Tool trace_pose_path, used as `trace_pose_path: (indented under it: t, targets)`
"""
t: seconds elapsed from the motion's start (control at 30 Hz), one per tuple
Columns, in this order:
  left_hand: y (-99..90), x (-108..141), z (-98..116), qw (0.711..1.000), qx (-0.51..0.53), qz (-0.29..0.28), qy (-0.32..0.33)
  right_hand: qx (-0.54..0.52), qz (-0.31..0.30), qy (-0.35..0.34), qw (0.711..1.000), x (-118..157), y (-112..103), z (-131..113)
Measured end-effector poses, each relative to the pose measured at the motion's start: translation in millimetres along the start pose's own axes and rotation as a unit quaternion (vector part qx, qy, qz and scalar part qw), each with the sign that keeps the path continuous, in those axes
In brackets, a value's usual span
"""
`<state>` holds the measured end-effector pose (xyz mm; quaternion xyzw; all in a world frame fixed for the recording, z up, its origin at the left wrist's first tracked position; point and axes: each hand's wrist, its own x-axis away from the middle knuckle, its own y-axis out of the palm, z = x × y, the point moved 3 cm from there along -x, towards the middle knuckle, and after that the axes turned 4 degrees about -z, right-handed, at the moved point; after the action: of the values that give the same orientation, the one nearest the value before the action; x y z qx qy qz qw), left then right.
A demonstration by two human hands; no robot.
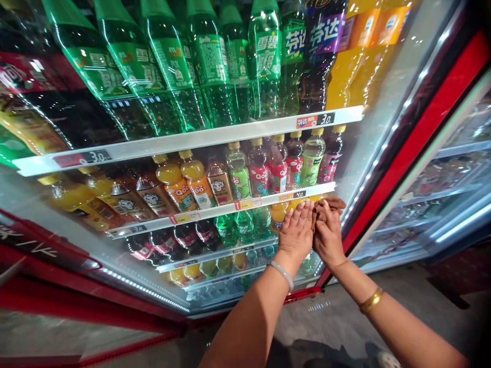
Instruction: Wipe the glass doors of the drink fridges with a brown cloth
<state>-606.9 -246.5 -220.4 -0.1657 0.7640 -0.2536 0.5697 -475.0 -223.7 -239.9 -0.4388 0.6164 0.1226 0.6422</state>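
Note:
My left hand (296,231) reaches to the front of a drinks cooler, its fingers stretched out flat just below the right end of a white shelf edge (230,208). Beside it, my right hand (329,236) has its fingers bent around a brown cloth (334,203), part of which sticks out past the fingertips. The cloth also shows between the two hands; whether my left fingers press on it I cannot tell. Small bottles with yellow caps, among them a pink-labelled bottle (332,157), stand on the shelf just above my hands.
Large green soda bottles (209,59) fill the upper shelf, with orange soda bottles (351,66) at its right end. Lower shelves hold more bottles. A red door frame (406,138) runs along the right, next to a second cooler (445,184). Grey floor (406,301) lies below.

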Motion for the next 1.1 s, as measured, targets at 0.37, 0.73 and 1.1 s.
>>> trace_pose_path:
  t: [0.37,0.73,1.1]
  targets:
    - [6.2,-2.4,21.3,0.997,-0.024,0.012,-0.078,-0.008,-0.002,0.011,1.0,21.3,-0.6,14.7]
    - [17.9,2.0,26.7,0.995,-0.061,0.009,-0.077,-0.017,0.016,-0.004,1.0,30.2,-18.1,58.1]
    - [14.1,2.1,18.0,0.994,-0.093,0.006,-0.058,-0.098,-0.047,-0.06,0.992,15.4,-26.8,74.6]
